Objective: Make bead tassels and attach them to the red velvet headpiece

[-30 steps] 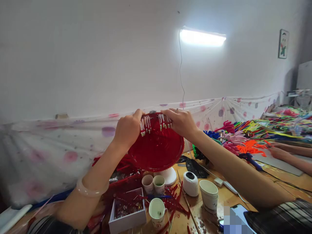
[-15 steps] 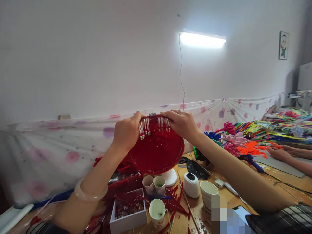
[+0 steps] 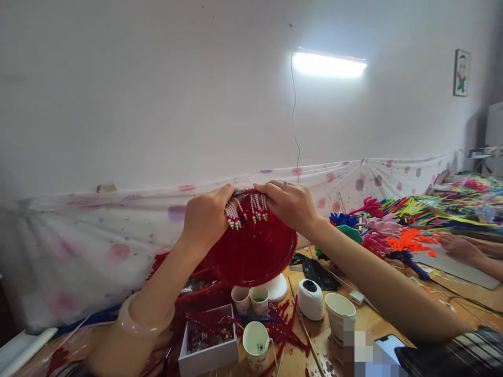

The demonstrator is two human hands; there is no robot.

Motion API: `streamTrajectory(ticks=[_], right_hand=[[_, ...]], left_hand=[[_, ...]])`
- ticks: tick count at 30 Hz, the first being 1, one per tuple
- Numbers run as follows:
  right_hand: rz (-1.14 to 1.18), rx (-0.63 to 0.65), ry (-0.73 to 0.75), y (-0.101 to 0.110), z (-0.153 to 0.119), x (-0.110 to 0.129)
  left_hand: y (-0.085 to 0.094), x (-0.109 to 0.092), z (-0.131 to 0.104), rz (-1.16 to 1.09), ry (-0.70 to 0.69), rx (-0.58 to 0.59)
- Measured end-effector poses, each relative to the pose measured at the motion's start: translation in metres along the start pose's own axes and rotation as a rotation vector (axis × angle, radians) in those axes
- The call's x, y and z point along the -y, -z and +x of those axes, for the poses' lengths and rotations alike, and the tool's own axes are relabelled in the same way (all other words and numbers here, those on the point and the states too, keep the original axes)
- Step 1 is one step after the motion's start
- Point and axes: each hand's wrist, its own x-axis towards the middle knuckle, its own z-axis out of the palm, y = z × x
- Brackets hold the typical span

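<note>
Above the wooden table (image 3: pixel 369 320), a red bowl-shaped piece (image 3: pixel 253 251) is held up in the air at arm's length, its hollow side facing the wearer. The left hand (image 3: pixel 206 212) grasps the upper rim on one side, fingers curled over the edge; the right hand (image 3: pixel 288 204) grips the same rim on the other side, so neither hand is free. Between them hang two groups of pearl strands, one (image 3: pixel 233 214) near the left hand and the other (image 3: pixel 259 204) near the right, with a silvery ornament (image 3: pixel 239 191) at the edge above.

The step in hand looks like handling or adjusting the beaded rim, though the hidden fingertips make the exact action impossible to tell. The next move seems to call for even support from both hands, without snagging the strands.

Below, a white box (image 3: pixel 210 358) of beads stands beside a paper cup (image 3: pixel 255 348), and a cone of white thread (image 3: pixel 310 303) stands near a thin wooden stick (image 3: pixel 306 335).
</note>
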Motion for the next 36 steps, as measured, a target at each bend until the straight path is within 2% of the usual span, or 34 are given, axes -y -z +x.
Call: streamTrajectory(ticks=[12, 19, 25, 29, 32, 36], right_hand=[[-0.026, -0.006, -0.006, 0.008, 0.004, 0.013], [0.025, 0.075, 0.023, 0.008, 0.004, 0.011], [0.089, 0.107, 0.032, 0.011, 0.007, 0.014], [0.275, 0.127, 0.032, 0.02, 0.007, 0.019], [0.458, 0.169, -0.022, 0.032, 0.007, 0.023], [0.752, 0.375, -0.051, 0.051, 0.015, 0.025]], left_hand=[[0.003, -0.004, -0.003, 0.045, 0.062, -0.025], [0.006, 0.011, -0.003, 0.022, -0.059, 0.089], [0.012, 0.017, -0.008, 0.027, -0.056, 0.099], [0.021, 0.019, -0.012, 0.019, -0.044, 0.094], [0.03, 0.022, -0.015, 0.005, -0.037, 0.112], [0.048, 0.029, -0.02, -0.007, -0.044, 0.176]])
